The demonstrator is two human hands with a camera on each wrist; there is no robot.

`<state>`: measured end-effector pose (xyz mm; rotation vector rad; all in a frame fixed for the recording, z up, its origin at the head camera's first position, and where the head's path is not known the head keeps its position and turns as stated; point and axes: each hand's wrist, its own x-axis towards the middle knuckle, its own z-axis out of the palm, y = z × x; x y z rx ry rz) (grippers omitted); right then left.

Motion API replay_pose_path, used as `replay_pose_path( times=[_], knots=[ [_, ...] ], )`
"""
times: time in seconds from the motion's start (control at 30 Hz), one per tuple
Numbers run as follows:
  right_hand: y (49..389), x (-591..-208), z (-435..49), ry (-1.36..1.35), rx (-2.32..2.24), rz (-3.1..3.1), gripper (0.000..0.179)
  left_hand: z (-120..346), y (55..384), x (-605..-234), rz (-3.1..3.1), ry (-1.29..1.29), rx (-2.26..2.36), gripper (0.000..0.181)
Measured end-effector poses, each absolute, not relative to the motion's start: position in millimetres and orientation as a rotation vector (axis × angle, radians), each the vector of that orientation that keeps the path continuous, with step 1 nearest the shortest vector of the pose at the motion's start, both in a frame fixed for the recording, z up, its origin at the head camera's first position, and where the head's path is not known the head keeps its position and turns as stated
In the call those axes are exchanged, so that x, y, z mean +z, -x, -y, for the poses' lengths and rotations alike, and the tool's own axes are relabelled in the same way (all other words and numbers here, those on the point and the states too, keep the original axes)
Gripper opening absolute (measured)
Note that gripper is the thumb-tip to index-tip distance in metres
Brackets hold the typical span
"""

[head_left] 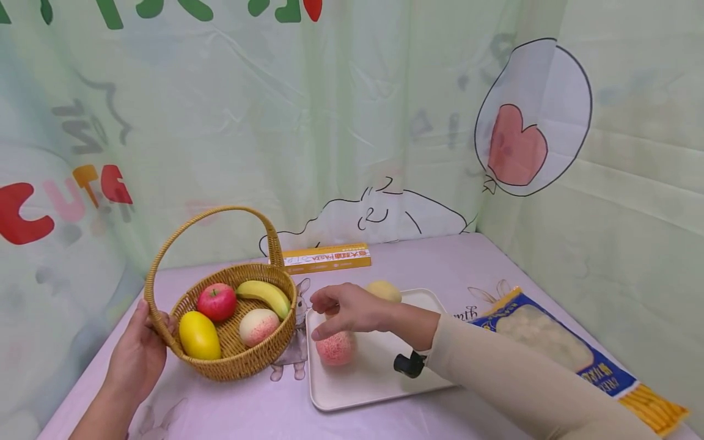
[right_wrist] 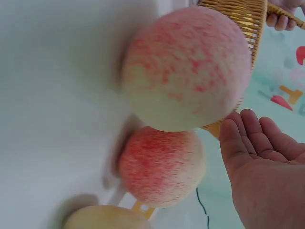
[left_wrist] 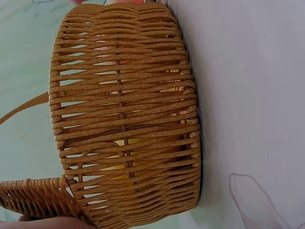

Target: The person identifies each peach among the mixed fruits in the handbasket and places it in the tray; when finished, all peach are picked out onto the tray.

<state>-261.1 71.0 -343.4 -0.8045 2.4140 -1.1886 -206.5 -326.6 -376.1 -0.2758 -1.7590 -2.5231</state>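
At the left, my left hand (head_left: 134, 354) grips a wicker basket (head_left: 242, 365) where its arched handle meets the rim. Inside the basket lie a red apple (head_left: 217, 302), a banana (head_left: 266, 296), a yellow mango (head_left: 199, 335) and a pink-and-white peach (head_left: 259, 327). Over the white tray (head_left: 379, 379) hovers my right hand (head_left: 352, 308), fingers loosely bent, holding nothing. Close below it on the tray sits a pink peach (head_left: 337, 349). The right wrist view shows a second peach (right_wrist: 162, 167) behind the near one, and a pale yellow fruit (right_wrist: 107, 219) at the bottom edge.
A yellow pasta box (head_left: 327, 259) lies at the back, behind the basket and tray. On the right, a blue-and-yellow food packet (head_left: 550, 336) lies partly behind my right forearm. Printed curtains (head_left: 352, 122) rise along the table's back and sides.
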Motion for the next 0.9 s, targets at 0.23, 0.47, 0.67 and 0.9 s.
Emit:
replay_pose_path(
  times=[0.23,0.47,0.67,0.9],
  knots=[
    [271,-325,-56,0.843,-1.141,-2.433,0.061,326,207,-376,1.762,0.291,-2.523,0.032],
    [282,-314,-39,0.969,-1.094,-2.43,0.052,328,206,-378,1.709,0.318,-2.555,0.028],
    [288,-310,-22,0.962,-1.047,-2.436,0.063,330,205,-380,1.705,0.318,-2.552,0.027],
    [297,-308,-6,0.934,-1.004,-2.427,0.074,328,208,-380,1.669,0.316,-2.573,0.029]
  ],
)
